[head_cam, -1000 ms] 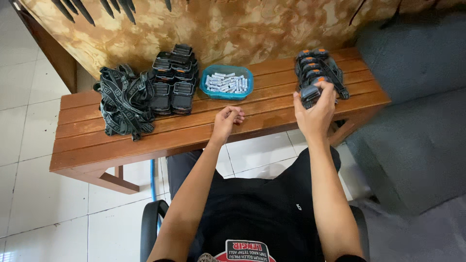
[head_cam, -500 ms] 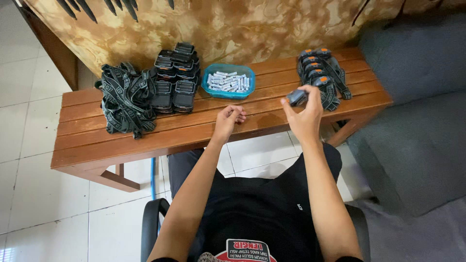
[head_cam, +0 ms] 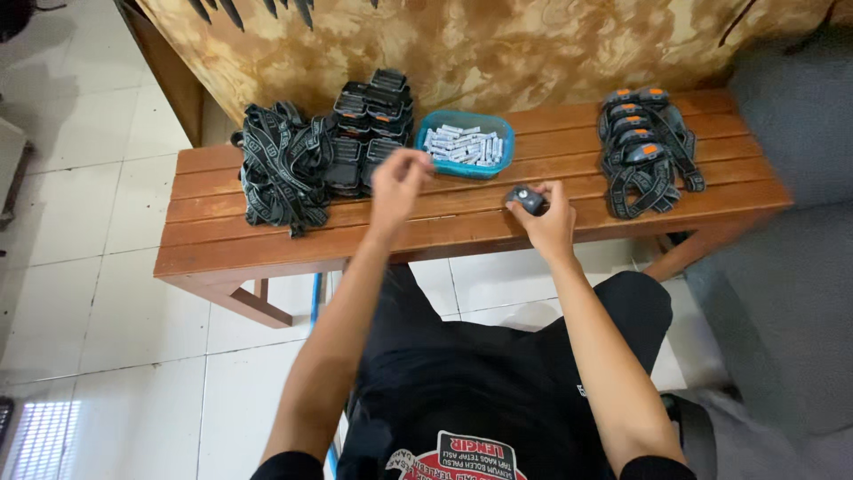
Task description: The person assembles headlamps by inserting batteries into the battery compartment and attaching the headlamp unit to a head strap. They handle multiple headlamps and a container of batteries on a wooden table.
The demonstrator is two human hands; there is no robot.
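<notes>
Both hands have shifted since the earlier frames: the right hand [head_cam: 544,222] has come away from the finished pile at the right end and now sits near the front middle of the surface [head_cam: 222,253], while the left hand [head_cam: 397,180] has lifted off the front edge and reaches toward the back.

Head view: the right hand's grip is closed on a small dark lamp body [head_cam: 526,197], held just above the planks near the front edge, a little right of centre. The left hand hovers with fingers loosely curled and nothing in them, its grip open, between the black units [head_cam: 369,120] and the blue tray [head_cam: 464,144] of small white cells; it touches neither, as far as can be seen.

At the back left lies a heap of straps [head_cam: 280,164], dark with grey lettering, touching the stack of black units beside it. The tray sits at the back, just right of that stack. Near the right end lie the headlamps [head_cam: 641,147] with orange buttons, strapped and laid in a rough column.

Judging by the piles, a handful of lamps are complete at the right, while many more units and straps wait at the left, so most of the work appears left. The body in hand seems unfinished: no strap hangs from it.
</notes>
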